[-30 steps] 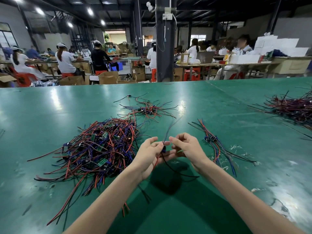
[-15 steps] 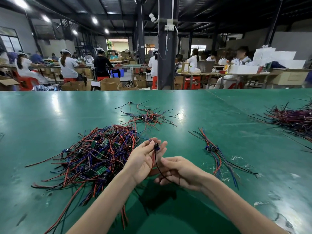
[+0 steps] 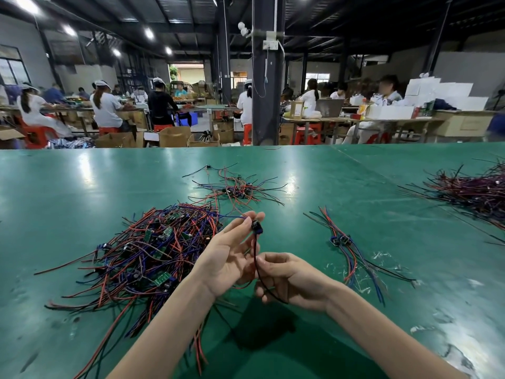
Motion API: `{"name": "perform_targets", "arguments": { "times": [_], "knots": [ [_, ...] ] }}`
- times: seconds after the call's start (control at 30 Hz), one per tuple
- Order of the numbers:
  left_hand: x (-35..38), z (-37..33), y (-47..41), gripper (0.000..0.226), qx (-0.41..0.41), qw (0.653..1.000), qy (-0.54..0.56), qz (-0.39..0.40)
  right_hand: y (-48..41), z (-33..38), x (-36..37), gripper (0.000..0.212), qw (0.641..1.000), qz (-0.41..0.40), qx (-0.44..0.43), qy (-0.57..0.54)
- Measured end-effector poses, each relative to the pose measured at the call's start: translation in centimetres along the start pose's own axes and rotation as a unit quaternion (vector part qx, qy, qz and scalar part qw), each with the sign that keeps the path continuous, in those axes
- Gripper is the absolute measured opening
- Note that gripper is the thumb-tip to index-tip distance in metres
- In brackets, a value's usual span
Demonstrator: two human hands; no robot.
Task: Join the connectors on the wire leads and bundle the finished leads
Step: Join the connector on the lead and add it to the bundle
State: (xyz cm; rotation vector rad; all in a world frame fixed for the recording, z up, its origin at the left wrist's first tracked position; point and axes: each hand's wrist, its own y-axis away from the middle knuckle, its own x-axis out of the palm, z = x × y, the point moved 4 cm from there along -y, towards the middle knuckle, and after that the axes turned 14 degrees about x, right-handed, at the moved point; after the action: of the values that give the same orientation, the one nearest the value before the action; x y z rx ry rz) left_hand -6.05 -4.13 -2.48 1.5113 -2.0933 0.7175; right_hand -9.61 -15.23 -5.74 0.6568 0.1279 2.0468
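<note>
Wire lead [image 3: 255, 259], thin and black, hangs above the green desk [image 3: 82, 192] between two bare hands, nearest of all to the wearer. Its small dark connector [image 3: 256, 227] sits at the upper end. The left hand [image 3: 228, 258] has its grip closed there, thumb and fingertips pinching at the connector. Lower on the lead, the right hand [image 3: 292, 280] also has its grip closed, curled fingers pinching the black wire, whose free tail loops out below that hand.

Just left of the lead, partly behind the left hand, sprawls a big tangle [image 3: 153, 250] of red, blue and black leads with small green boards among them. Right of the lead, and apart from it, a few joined leads [image 3: 344, 242] lie side by side, their connectors together. Beyond the lead a thin scatter [image 3: 235, 188] of leads lies farther up the desk. Well to the right of the lead lies another dense heap [image 3: 475, 190].

Past the desk's far edge, straight beyond the lead, stands a dark pillar [image 3: 266, 77]. Seated workers [image 3: 105, 108], cardboard boxes and red stools fill the hall on either side.
</note>
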Motion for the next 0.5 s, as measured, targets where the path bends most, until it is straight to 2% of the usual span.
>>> {"name": "perform_targets", "arguments": {
  "times": [0.13, 0.2, 0.33, 0.5],
  "knots": [
    [-0.2, -0.4, 0.0, 0.023, -0.008, 1.0, -0.012, -0.02, 0.3, 0.5, -0.1, 0.021, 0.999, -0.004, -0.028, 0.042],
    [-0.5, -0.5, -0.1, 0.013, -0.008, 0.999, 0.01, -0.05, 0.5, 0.8, -0.1, 0.021, 0.998, 0.013, -0.045, 0.053],
    [-1.1, -0.3, -0.3, 0.016, -0.012, 0.996, 0.026, -0.089, 1.0, 1.3, -0.2, 0.02, 0.996, 0.026, -0.063, 0.059],
    [-1.3, 0.3, -0.3, 0.016, -0.025, 0.996, -0.017, -0.086, 1.6, 1.7, -0.4, 0.015, 0.994, 0.031, -0.027, 0.099]
  ]
}}
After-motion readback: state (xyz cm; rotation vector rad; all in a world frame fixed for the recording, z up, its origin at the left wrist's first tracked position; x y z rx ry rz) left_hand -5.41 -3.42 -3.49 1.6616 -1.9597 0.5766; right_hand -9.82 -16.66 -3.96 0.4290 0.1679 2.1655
